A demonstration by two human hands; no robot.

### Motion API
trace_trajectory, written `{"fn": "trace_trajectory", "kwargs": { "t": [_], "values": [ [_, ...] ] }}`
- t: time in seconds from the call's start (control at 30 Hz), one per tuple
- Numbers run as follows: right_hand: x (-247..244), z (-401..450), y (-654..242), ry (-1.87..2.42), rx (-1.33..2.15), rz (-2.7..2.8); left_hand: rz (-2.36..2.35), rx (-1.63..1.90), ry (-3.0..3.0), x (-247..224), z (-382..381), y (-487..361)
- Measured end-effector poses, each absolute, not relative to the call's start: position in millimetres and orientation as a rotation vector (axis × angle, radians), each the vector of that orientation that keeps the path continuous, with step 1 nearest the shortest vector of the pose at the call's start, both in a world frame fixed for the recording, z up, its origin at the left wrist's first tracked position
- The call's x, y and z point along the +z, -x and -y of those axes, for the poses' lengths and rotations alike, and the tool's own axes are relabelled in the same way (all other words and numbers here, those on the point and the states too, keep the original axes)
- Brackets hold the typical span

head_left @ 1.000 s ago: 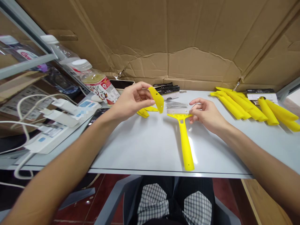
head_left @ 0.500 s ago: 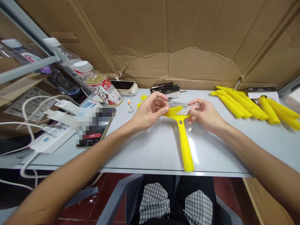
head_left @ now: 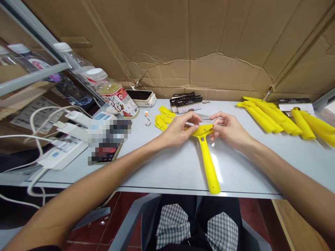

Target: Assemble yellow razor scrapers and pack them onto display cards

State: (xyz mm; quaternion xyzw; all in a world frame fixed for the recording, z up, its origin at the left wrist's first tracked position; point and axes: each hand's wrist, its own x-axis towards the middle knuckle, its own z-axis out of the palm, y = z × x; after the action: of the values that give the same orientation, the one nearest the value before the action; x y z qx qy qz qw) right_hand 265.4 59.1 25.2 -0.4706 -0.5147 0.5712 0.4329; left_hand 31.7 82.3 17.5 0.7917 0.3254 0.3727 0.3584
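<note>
Pinching yellow scraper head (head_left: 202, 130) between left hand (head_left: 178, 131) and right hand (head_left: 230, 130), handle (head_left: 210, 167) at 6 o'clock on tabletop (head_left: 167, 174); keep grip even, clear of steel blade (head_left: 205, 117) at 12 o'clock.

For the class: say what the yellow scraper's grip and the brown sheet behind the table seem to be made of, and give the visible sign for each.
The scraper's grip looks like moulded plastic: bright yellow, smooth and glossy, with a shine along it. The brown sheet looks like cardboard: matte, with fold lines and crumpled creases.
</note>
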Motion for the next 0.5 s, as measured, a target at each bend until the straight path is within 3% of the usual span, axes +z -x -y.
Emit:
{"fn": "trace_trajectory", "kwargs": {
  "t": [0.27, 0.5],
  "values": [
    [28, -60, -266, 1.071, 1.414, 1.238, -1.082, 0.970, -1.544, 24, -72, -38],
    [27, -60, -267, 1.038, 1.406, 1.229, -0.912, 0.832, -1.139, 24, -68, -39]
  ]
}}
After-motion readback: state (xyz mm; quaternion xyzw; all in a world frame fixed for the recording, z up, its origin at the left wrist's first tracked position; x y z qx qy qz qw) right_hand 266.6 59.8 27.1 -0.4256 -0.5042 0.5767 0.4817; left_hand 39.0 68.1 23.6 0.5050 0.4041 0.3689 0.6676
